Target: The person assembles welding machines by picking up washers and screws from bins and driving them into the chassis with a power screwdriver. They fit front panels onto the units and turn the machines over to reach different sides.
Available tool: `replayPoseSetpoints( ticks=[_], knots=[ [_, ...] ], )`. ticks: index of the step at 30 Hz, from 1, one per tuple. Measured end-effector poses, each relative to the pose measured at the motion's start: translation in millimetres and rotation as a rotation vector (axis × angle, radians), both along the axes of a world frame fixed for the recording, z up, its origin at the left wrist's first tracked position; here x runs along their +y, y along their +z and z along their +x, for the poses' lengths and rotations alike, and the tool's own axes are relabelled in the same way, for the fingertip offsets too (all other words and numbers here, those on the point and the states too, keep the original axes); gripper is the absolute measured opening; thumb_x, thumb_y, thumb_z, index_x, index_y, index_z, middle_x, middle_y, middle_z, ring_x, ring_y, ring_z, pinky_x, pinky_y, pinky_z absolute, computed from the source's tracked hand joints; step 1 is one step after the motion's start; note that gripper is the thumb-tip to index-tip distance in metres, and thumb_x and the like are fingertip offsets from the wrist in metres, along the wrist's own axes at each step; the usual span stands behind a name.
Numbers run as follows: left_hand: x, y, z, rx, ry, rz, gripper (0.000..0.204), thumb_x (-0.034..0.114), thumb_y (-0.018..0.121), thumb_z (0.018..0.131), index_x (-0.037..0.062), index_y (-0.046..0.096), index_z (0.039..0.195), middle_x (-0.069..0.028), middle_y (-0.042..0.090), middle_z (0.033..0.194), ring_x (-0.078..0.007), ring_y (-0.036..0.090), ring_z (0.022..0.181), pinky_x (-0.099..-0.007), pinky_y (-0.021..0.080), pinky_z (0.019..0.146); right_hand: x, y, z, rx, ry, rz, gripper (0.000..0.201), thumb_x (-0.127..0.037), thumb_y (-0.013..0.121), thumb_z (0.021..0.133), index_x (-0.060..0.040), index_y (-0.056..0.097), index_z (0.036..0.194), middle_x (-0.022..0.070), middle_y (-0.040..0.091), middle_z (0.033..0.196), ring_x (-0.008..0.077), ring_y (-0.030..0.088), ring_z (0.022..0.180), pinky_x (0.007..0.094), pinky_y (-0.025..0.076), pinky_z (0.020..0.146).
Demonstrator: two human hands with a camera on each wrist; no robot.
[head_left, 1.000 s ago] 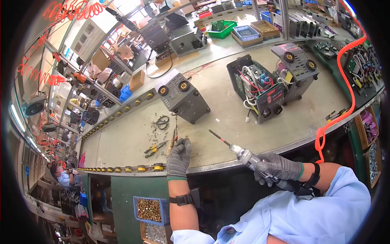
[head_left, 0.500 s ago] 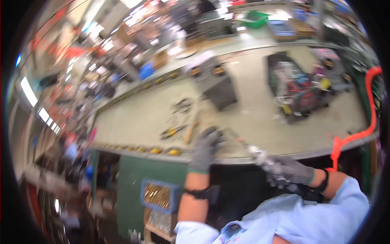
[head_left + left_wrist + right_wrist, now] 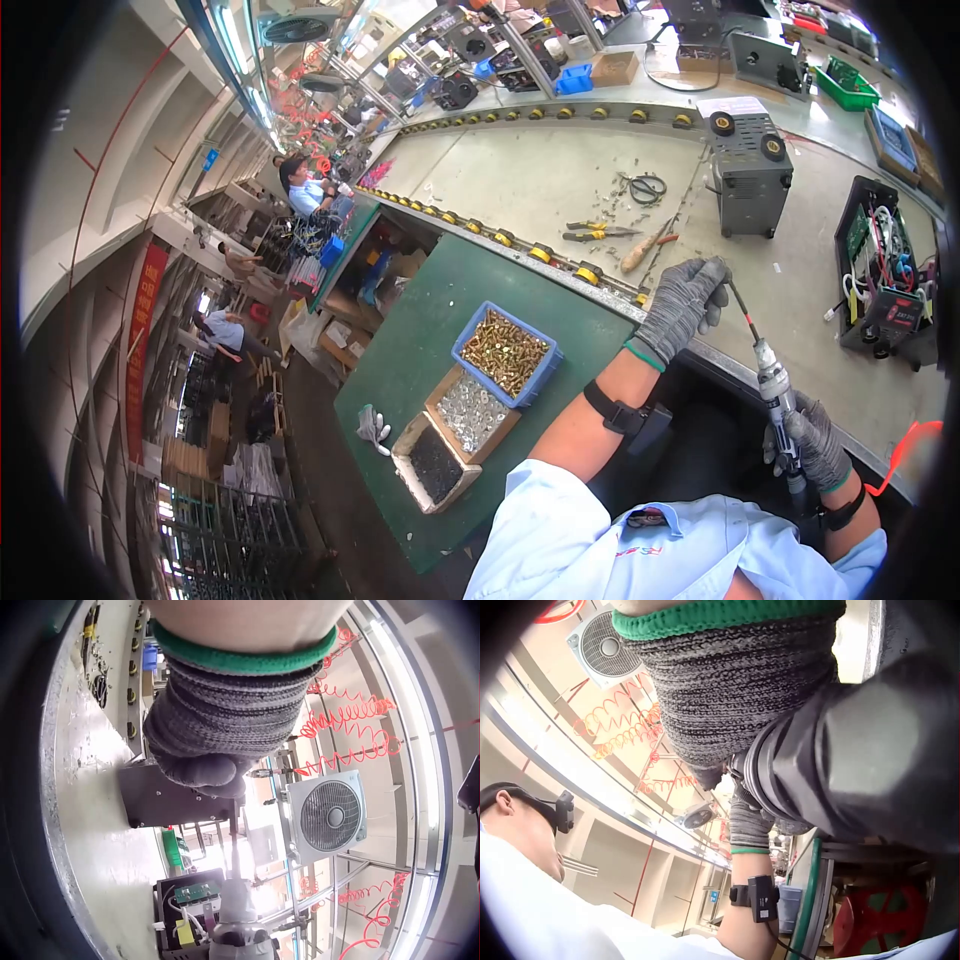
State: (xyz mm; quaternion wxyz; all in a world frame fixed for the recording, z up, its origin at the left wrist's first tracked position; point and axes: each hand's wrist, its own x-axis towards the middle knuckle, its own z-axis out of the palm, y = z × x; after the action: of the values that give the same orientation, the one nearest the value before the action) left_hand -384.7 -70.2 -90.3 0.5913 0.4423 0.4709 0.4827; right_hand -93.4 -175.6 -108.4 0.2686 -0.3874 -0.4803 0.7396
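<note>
In the head view the gloved left hand (image 3: 685,305) is above the bench's front edge, its fingers curled at the tip of the driver's long bit. The gloved right hand (image 3: 815,445) grips the body of a powered screwdriver (image 3: 774,385), whose bit slants up toward the left fingertips. In the left wrist view, the left hand (image 3: 217,727) has its fingertips at the upper end of the bit; whether a small part is between them is hidden. The right wrist view shows the right hand (image 3: 735,690) beside the tool's dark rear part (image 3: 870,750).
On the bench (image 3: 480,165) lie yellow-handled pliers (image 3: 600,231), scissors (image 3: 648,188), a wooden-handled tool (image 3: 637,254) and scattered screws. A closed grey unit (image 3: 752,180) and an open one (image 3: 885,260) stand beyond. Below left are a blue bin of brass parts (image 3: 545,374) and boxes of small parts (image 3: 472,412).
The head view has swung left, showing more of the parts bins and aisle. The left fingers and the driver's bit, apart earlier, have come together.
</note>
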Motion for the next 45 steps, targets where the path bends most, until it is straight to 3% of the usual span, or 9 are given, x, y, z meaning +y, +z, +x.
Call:
replayPoseSetpoints(
  ticks=[7,12,25,30,32,36,37,41,45],
  knots=[
    [1.6,-7.1,8.8,0.226,0.069,0.184,0.030,0.037,0.062,0.105,0.0083,0.070,0.102,0.0012,0.059,0.070,-0.0065,0.052,0.055,-0.0250,0.045,0.051,-2.5,22.0,4.2,0.038,0.047,-0.017,0.077,-0.061,0.074,0.088,-0.0035,0.055,0.135,0.0075,0.069,0.084,0.0137,0.071,0.069,0.0261,0.060,0.056],
    [-3.2,23.4,13.4,-0.025,0.063,-0.035,0.030,0.032,0.062,0.106,0.0028,0.068,0.101,0.0011,0.058,0.068,-0.0083,0.048,0.045,-0.0217,0.034,0.038,-0.8,19.5,13.1,0.048,0.079,-0.069,0.060,-0.040,0.069,0.095,-0.0047,0.054,0.140,0.0064,0.068,0.089,0.0102,0.069,0.071,0.0241,0.059,0.057],
    [-3.2,19.5,14.3,-0.093,0.008,0.005,0.030,0.029,0.063,0.106,-0.0005,0.068,0.103,-0.0022,0.059,0.068,-0.0096,0.048,0.044,-0.0226,0.034,0.041,2.1,15.3,16.8,0.039,0.121,-0.035,0.079,-0.055,0.068,0.095,-0.0056,0.045,0.152,0.0072,0.067,0.093,0.0115,0.069,0.077,0.0252,0.059,0.059],
    [-1.1,23.6,10.9,0.032,-0.033,0.134,0.034,0.033,0.064,0.106,-0.0003,0.069,0.104,-0.0025,0.061,0.070,-0.0091,0.051,0.047,-0.0232,0.037,0.042,8.5,14.3,24.4,0.308,0.286,-0.388,0.071,-0.058,0.067,0.096,-0.0013,0.054,0.136,0.0080,0.068,0.087,0.0126,0.070,0.073,0.0268,0.059,0.056],
    [2.0,34.9,10.6,0.165,-0.078,0.103,0.036,0.036,0.065,0.105,0.0003,0.070,0.103,-0.0029,0.062,0.070,-0.0089,0.053,0.049,-0.0224,0.039,0.044,6.1,23.0,19.2,0.190,0.195,-0.201,0.068,-0.058,0.067,0.096,-0.0009,0.056,0.132,0.0083,0.069,0.087,0.0128,0.070,0.072,0.0271,0.059,0.055],
    [45.7,35.4,17.7,0.090,0.129,0.183,0.040,0.042,0.065,0.104,0.0022,0.068,0.110,-0.0030,0.063,0.071,-0.0094,0.053,0.049,-0.0233,0.040,0.043,21.1,19.5,10.9,0.049,0.016,-0.007,0.060,-0.053,0.066,0.097,-0.0015,0.057,0.127,0.0084,0.069,0.088,0.0126,0.070,0.071,0.0271,0.059,0.055],
    [63.0,31.4,15.1,0.182,0.186,0.402,0.040,0.042,0.063,0.105,0.0023,0.065,0.114,-0.0043,0.065,0.074,-0.0090,0.055,0.052,-0.0245,0.041,0.043,26.5,21.6,11.2,0.052,0.017,-0.026,0.079,-0.067,0.070,0.089,-0.0029,0.055,0.132,0.0099,0.069,0.090,0.0148,0.072,0.079,0.0288,0.061,0.060],
    [116.5,41.4,13.5,0.417,0.206,0.313,0.039,0.039,0.062,0.106,0.0011,0.063,0.112,-0.0051,0.065,0.080,-0.0057,0.055,0.062,-0.0226,0.044,0.053,33.3,24.5,12.1,0.049,-0.016,-0.050,0.079,-0.068,0.071,0.088,-0.0031,0.056,0.130,0.0100,0.069,0.092,0.0152,0.071,0.079,0.0285,0.060,0.060],
    [152.1,12.6,6.2,0.216,0.106,0.371,0.030,0.030,0.067,0.104,0.0002,0.064,0.110,-0.0025,0.063,0.083,-0.0055,0.051,0.064,-0.0219,0.042,0.057,27.3,17.5,17.2,0.104,-0.083,-0.023,0.058,-0.051,0.071,0.095,-0.0016,0.058,0.122,0.0064,0.068,0.088,0.0114,0.069,0.072,0.0257,0.058,0.055]
  ],
)
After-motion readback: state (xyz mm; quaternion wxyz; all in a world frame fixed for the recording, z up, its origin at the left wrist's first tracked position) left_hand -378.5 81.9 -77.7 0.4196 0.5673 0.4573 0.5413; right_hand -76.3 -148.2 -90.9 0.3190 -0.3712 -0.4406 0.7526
